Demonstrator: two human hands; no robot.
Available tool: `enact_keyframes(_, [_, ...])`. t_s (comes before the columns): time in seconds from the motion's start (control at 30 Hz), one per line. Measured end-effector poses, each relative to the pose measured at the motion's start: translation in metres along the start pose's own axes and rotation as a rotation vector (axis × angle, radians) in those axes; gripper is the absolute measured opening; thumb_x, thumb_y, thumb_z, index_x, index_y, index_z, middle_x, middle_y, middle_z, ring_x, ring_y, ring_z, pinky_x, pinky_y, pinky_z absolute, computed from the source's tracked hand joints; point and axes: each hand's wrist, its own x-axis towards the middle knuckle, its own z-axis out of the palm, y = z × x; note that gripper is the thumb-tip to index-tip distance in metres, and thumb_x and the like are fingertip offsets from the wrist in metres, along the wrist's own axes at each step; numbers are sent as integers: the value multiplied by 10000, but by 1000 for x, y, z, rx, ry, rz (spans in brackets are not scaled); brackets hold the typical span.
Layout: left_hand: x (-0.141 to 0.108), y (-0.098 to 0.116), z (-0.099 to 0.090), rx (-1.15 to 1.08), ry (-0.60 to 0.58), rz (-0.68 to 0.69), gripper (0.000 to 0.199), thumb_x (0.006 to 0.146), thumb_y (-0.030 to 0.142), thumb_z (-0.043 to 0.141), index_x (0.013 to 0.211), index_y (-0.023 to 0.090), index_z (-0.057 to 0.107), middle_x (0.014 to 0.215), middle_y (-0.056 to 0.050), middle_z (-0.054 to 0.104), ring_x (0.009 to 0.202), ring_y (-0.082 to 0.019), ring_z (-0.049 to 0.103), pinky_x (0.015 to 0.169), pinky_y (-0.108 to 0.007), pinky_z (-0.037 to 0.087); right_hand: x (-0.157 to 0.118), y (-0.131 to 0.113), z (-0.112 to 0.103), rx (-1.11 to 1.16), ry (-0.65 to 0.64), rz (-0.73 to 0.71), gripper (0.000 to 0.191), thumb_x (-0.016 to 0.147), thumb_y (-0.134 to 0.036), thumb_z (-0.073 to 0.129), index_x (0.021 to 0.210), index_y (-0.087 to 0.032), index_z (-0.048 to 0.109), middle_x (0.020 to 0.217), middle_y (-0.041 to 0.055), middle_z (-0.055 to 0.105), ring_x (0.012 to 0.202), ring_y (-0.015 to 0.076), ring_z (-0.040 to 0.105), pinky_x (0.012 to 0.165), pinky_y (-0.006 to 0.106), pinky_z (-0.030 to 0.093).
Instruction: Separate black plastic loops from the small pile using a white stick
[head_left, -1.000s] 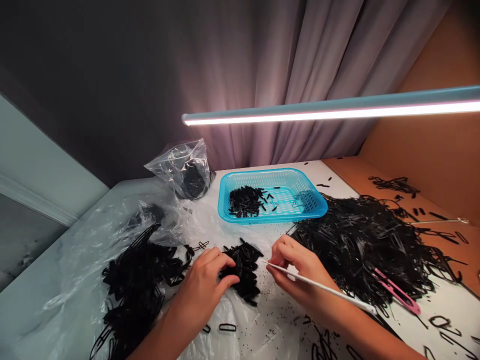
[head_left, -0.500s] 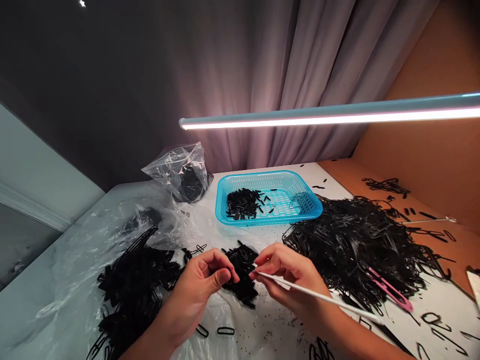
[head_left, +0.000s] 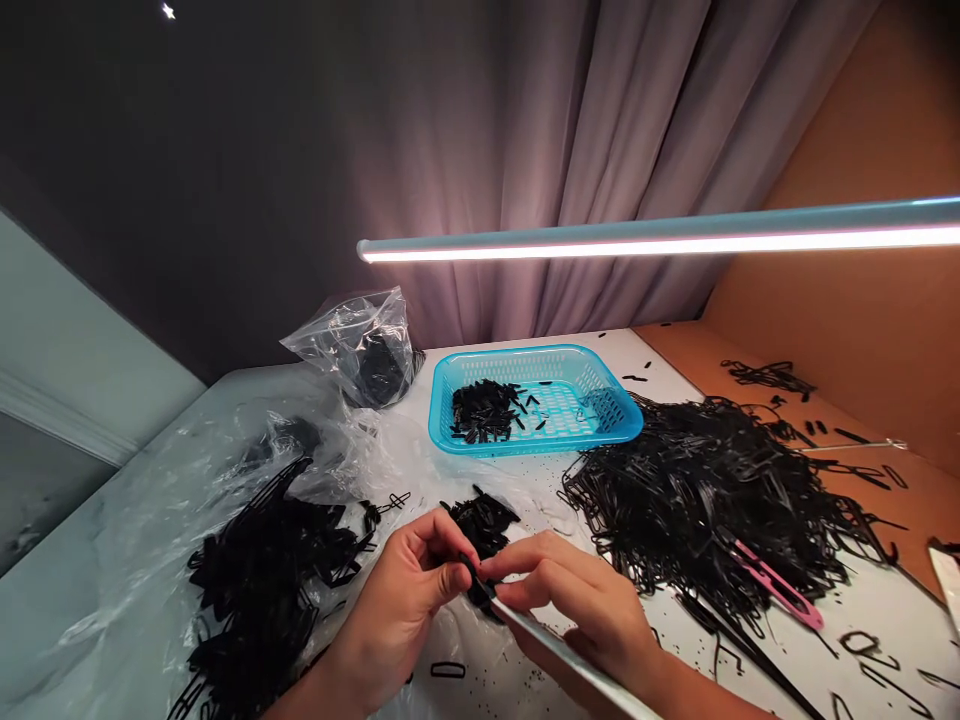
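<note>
The left hand and the right hand, apart half a second ago, have closed in on each other, so both now work on one small black piece. It sits between their fingertips: the left thumb and forefinger pinch it, while the right fingers grip a slim, smooth white stick whose tip has come up against it; whether the tip goes in, I cannot tell. Just below the fingertips lies a flat black loop with rounded ends. Just beyond them is a small heap of stubby black pieces. Left of the left hand, a jagged dark pile rests on crinkled, see-through plastic; right of the right hand spreads a glossy tangle of thin black loops, a pink slotted tool on its edge. Further ahead of the hands stand a blue basket of perforated plastic, partly filled with black bits, and a shiny clear bag; behind hangs a softly pleated curtain
</note>
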Motion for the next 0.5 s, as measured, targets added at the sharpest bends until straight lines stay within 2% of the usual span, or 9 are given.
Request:
enact_keyframes(0.17, [2,-5,-1,53,19,91,275,626,307,825,647,161,593,658,13,577,644,-100,455,618,-215,330,-1,0,0,-33,-17,-15,29,893,-138,561,898,-157,583,987,77,685,850,153,637,733,277,508])
enact_keyframes(0.5, [2,-5,-1,89,23,81,232,640,265,817,657,159,610,637,20,580,620,-83,476,599,-186,346,0,-1,-1,-62,-31,-16,40,895,-116,560,895,-149,582,993,72,680,849,145,625,719,264,492])
